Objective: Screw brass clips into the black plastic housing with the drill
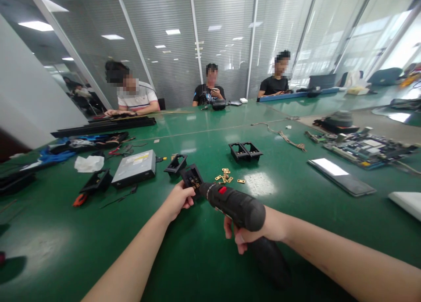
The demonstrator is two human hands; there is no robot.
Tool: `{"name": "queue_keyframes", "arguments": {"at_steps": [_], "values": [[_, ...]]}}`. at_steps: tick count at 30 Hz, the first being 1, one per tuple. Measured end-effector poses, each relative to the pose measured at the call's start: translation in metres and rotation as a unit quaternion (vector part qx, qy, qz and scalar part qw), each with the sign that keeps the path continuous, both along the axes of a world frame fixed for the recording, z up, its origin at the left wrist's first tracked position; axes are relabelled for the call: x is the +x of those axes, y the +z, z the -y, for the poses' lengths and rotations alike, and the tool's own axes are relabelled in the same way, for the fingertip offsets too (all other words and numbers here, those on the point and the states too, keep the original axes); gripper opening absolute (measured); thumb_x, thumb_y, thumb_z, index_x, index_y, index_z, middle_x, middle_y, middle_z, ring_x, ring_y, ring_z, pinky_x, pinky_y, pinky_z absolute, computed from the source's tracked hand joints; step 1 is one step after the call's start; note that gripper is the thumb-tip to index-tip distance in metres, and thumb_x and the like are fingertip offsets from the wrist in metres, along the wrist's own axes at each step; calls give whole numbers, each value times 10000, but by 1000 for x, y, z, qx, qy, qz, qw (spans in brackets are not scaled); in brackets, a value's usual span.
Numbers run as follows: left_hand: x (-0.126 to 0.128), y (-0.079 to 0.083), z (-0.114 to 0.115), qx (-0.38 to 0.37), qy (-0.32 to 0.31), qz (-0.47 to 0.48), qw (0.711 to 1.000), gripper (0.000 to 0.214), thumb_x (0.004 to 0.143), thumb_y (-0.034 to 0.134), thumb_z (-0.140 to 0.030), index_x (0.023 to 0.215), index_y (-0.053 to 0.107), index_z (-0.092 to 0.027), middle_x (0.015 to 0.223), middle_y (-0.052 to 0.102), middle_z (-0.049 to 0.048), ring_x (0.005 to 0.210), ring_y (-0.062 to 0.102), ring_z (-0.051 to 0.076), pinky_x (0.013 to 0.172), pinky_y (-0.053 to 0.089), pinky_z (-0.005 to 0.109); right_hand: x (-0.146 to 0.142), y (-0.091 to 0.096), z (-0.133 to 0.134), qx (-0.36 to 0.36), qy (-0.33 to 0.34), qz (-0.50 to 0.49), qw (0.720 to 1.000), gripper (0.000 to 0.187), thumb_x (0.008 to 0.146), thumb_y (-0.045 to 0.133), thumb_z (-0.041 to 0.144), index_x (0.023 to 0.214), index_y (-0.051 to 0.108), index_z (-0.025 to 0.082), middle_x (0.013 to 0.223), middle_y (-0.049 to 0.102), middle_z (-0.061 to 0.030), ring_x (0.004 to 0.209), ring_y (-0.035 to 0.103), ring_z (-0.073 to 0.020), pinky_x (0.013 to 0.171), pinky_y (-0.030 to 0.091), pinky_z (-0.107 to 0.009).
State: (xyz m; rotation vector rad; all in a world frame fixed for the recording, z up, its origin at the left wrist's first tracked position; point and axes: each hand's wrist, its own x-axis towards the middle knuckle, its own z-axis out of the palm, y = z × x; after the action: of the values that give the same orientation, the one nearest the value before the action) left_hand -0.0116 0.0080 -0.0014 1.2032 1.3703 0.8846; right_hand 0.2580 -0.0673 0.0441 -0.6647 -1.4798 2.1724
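Observation:
My right hand (250, 232) is wrapped round the grip of a black electric screwdriver (235, 205) with a red switch, its nose pointing left. The nose meets a small black plastic housing (191, 178) on the green table (210, 258). My left hand (179, 200) pinches that housing from the near side. Several small brass plates (226, 176) lie just to the right of the housing. Another black housing (176, 164) sits behind it, and a double one (245, 151) lies farther right.
A grey optical drive (134, 167), a black part (96, 181), white tissue (88, 163) and tools lie at left. Circuit boards (365, 144) and a dark flat panel (341, 176) lie at right. Three people sit along the far edge.

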Motion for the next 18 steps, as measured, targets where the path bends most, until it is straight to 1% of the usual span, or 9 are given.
{"name": "queue_keyframes", "arguments": {"at_steps": [2, 3, 7, 11, 13, 15, 18], "values": [[1, 0, 0, 5, 6, -5, 1000, 292, 683, 613, -210, 964, 548, -167, 492, 554, -30, 373, 454, 105, 338, 289, 174, 2, 1, 1, -6, -18, 13, 1000, 625, 617, 842, 149, 1187, 586, 165, 972, 714, -59, 608, 697, -141, 564, 568, -275], [2, 0, 0, 11, 10, -11, 1000, 289, 678, 610, -209, 958, 546, -170, 491, 552, -32, 370, 450, 104, 335, 288, 175, 4, 1, 2, -10, -28, 21, 999, 641, 615, 842, 152, 1199, 576, 166, 1003, 712, -71, 617, 696, -140, 580, 570, -282], [5, 1, 1, 16, 23, -14, 1000, 272, 667, 595, -204, 931, 532, -179, 449, 511, -50, 351, 416, 100, 330, 244, 172, 7, 3, 9, -11, -72, 44, 996, 493, 659, 800, 178, 1102, 587, 144, 1007, 700, -70, 650, 680, -129, 615, 545, -274], [9, 2, 2, 41, 38, -16, 998, 296, 643, 618, -186, 925, 531, -186, 497, 521, -56, 362, 420, 96, 338, 232, 180, 4, 6, 14, 17, -90, 52, 994, 376, 658, 722, 134, 1014, 605, 139, 964, 691, -50, 615, 627, -112, 588, 517, -266], [9, 3, 2, 42, 42, -8, 998, 301, 627, 629, -174, 912, 533, -186, 520, 530, -55, 364, 402, 85, 345, 221, 181, 1, 6, 14, 34, -89, 58, 994, 357, 653, 707, 116, 996, 609, 141, 944, 690, -47, 614, 624, -121, 574, 507, -265], [9, 5, 2, 36, 44, -5, 998, 286, 629, 642, -178, 899, 549, -180, 498, 508, -61, 363, 384, 81, 352, 213, 182, 0, 4, 15, 49, -88, 64, 993, 362, 661, 713, 115, 1006, 608, 147, 936, 688, -44, 620, 626, -127, 568, 501, -263], [6, 10, 3, 39, 48, -35, 997, 252, 672, 701, -266, 880, 602, -161, 445, 468, -62, 355, 383, 88, 356, 217, 186, -2, 0, 17, 67, -86, 73, 991, 374, 672, 731, 120, 1024, 608, 150, 931, 691, -45, 630, 633, -135, 568, 497, -259]]}}
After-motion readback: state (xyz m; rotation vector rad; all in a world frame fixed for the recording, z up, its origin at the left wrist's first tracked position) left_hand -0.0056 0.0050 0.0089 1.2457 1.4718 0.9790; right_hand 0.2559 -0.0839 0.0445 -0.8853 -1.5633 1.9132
